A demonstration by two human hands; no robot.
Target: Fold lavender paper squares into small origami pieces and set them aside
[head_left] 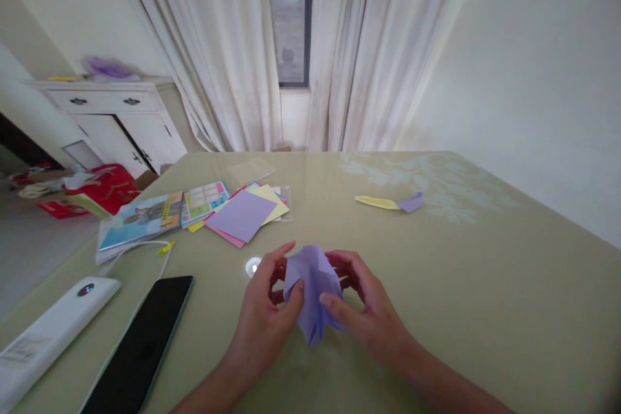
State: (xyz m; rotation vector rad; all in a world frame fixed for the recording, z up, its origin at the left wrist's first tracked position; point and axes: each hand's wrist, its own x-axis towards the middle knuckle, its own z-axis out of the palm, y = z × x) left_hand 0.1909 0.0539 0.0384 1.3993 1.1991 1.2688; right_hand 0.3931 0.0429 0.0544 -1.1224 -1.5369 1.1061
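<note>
A person's left hand [272,304] and right hand [371,304], nearest the camera, cup a folded piece of purple paper [314,284] at the near side of the table [485,284]. Both hands are curved in close, thumbs on the face turned toward the person, fingers wrapped around the sides and partly out of sight behind. The two-sided grip appears meant to steady the creases, which might spring loose if one hand let go. The purple paper's long axis runs from the person toward the window [288,19], its narrow, pointed end directed back at the person and its broader, fanned end facing away. Whether the tip touches the table cannot be told from here.

Just beyond the left hand sits a small white disc [253,266]. Farther left, colored sheets [245,217] lie fanned in an overlapping pile, probably set there for easy reach, next to an illustrated booklet [145,217]. A dark-screened phone [143,343] and a white oblong device [53,336] lie nearer the person, angled alongside each other, with a white cable [167,265] looping by them, perhaps for charging.

Ahead and to the right, a slender yellow-and-purple folded piece [388,203] rests apart, lying crosswise: yellow end to the left, purple end to the right. Pale curtains [218,45] hang behind.
</note>
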